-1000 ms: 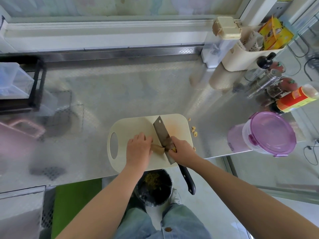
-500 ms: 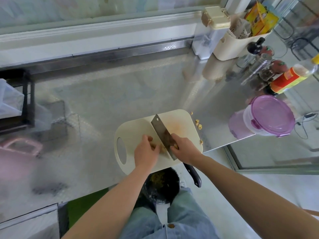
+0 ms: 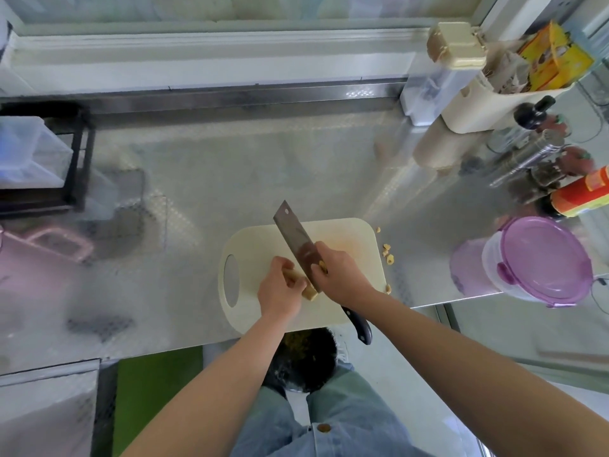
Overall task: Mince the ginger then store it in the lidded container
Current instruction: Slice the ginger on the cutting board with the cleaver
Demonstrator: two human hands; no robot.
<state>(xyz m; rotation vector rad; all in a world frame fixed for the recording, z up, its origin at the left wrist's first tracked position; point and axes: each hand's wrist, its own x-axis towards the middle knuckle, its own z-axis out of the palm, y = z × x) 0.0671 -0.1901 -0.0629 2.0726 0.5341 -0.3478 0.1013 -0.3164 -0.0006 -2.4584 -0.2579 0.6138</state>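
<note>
On the cutting board (image 3: 263, 239), the left hand (image 3: 280, 291) pinches the ginger (image 3: 304, 286), largely hidden beneath its fingers. The right hand (image 3: 339, 275) grips the cleaver (image 3: 296, 239), covering the handle's upper part. The lidded container (image 3: 540, 258) stands well right.

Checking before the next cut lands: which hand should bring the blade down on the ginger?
Right. The right hand grips the cleaver, its blade against the ginger on the cutting board. The left hand is pinning the ginger and looks best left there.
</note>
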